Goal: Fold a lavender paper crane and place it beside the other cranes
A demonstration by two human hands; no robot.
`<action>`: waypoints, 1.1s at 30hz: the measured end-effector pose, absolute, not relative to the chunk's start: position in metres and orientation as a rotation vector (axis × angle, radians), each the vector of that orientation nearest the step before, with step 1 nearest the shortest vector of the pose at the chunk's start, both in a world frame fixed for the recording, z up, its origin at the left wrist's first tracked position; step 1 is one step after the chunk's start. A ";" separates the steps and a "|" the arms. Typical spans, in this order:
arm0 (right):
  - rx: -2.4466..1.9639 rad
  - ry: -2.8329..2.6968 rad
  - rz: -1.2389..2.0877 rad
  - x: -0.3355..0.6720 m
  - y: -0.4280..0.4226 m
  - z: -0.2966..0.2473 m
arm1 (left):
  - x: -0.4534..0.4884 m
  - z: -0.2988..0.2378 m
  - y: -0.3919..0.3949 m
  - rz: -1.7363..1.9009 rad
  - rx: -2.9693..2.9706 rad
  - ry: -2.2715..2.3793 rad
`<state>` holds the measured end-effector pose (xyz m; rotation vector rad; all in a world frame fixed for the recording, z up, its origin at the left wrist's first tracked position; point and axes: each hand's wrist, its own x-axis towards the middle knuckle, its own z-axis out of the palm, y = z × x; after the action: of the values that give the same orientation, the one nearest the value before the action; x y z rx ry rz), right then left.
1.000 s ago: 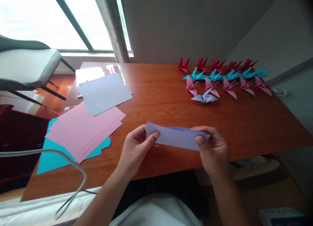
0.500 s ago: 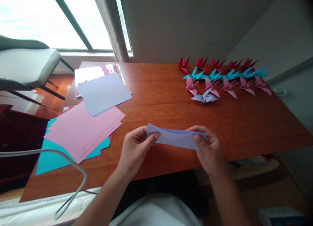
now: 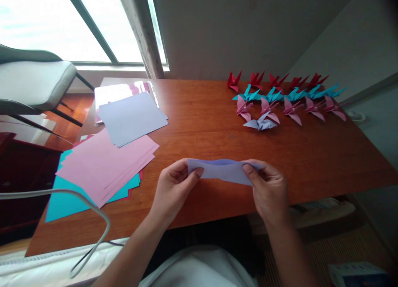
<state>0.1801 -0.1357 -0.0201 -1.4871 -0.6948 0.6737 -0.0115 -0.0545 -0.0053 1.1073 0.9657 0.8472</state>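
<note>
The folded paper (image 3: 220, 171) is plain pale lavender, deeper violet on its shaded inner side. The bench (image 3: 199, 133) is reddish brown with streaky wood grain. Loose paper comes as lavender sheets (image 3: 133, 119), pink sheets (image 3: 99, 165) and turquoise sheets (image 3: 66, 202), all unpatterned. The folded birds are red birds (image 3: 234, 83), turquoise birds (image 3: 248, 96), pink birds (image 3: 291, 109) and one pale lavender bird (image 3: 260, 124). The cable (image 3: 46, 193) is whitish grey.
</note>
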 end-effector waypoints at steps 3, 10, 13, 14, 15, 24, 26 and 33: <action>-1.545 -0.775 0.609 0.178 -0.136 -0.015 | -0.010 -0.004 -0.054 0.865 1.102 0.957; -1.617 -0.794 0.491 0.177 -0.137 -0.009 | -0.007 -0.001 -0.055 0.923 1.086 1.020; -1.591 -0.756 0.499 0.176 -0.137 -0.011 | -0.005 -0.001 -0.056 0.954 1.048 1.026; -1.570 -0.745 0.510 0.176 -0.136 -0.012 | -0.004 -0.002 -0.056 0.958 1.039 1.023; -1.547 -0.735 0.525 0.176 -0.136 -0.013 | -0.004 -0.003 -0.056 0.960 1.031 1.021; -1.497 -0.600 0.625 0.179 -0.135 -0.015 | -0.006 -0.005 -0.053 0.930 0.895 1.007; -1.482 -0.586 0.611 0.180 -0.134 -0.014 | -0.006 -0.004 -0.053 0.926 0.860 0.988; -1.435 -0.536 0.571 0.179 -0.133 -0.015 | -0.010 -0.004 -0.052 0.865 0.799 0.917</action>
<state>0.1794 -0.1332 -0.0145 -1.4355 -0.5358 0.5712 -0.0098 -0.0517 -0.0039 0.7993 0.9169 0.8646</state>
